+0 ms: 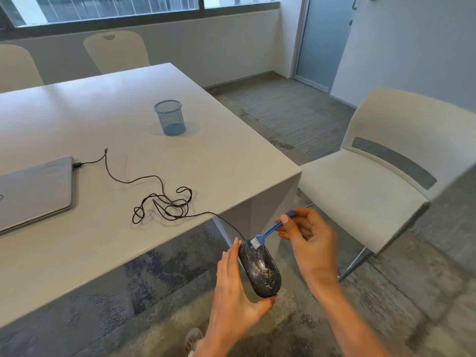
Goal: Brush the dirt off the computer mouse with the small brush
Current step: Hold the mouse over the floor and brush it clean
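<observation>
A black computer mouse [260, 270], speckled with pale dirt, is held off the table's near right corner, over the floor. My left hand [235, 287] grips it from the left side and underneath. My right hand [307, 234] pinches the handle of a small blue brush [268, 231]. The brush's white bristles rest on the front end of the mouse, by the cable exit. The mouse's black cable [164, 202] runs back onto the table in loose tangled loops and plugs into a closed laptop [33, 191].
A white table [219, 155] fills the left half of the view. A blue mesh pen cup [170, 117] stands on it further back. A white chair [371, 176] sits to the right of the table corner, and two more chairs stand behind the table.
</observation>
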`<state>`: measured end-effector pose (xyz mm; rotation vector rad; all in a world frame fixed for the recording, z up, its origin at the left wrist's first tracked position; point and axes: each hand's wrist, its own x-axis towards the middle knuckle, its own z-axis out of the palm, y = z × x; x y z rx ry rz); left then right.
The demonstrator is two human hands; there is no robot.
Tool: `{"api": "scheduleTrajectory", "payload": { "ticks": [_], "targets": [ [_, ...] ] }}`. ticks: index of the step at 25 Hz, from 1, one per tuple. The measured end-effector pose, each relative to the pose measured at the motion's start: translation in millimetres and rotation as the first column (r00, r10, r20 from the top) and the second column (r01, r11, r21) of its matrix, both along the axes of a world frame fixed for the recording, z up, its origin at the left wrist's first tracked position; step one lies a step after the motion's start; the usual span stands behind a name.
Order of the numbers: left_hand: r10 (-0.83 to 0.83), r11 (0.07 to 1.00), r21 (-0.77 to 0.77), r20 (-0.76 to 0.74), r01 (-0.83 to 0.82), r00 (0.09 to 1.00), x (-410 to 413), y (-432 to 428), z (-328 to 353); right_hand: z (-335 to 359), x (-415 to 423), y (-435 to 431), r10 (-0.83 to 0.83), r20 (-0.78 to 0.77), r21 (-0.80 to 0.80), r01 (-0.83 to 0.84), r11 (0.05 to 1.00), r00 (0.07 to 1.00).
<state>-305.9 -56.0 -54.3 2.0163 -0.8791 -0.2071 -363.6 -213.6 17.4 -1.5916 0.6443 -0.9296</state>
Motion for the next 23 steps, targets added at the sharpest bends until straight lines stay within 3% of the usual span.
{"api": "scheduleTrajectory", "payload": {
  "ticks": [19,23],
  "targets": [
    [-0.11,0.994,0.015,0.091,0.109,0.99,33.6,-13.2,-17.1,0.5,30.8,-28.4,-0.186,-0.208,-0.184,0.148,0.972,0.96],
    [-0.084,0.996,0.011,0.081,0.084,0.993,28.3,-14.4,-18.1,0.4,36.6,-14.1,-0.039,-0.153,-0.037,0.033,0.999,0.987]
  ]
}}
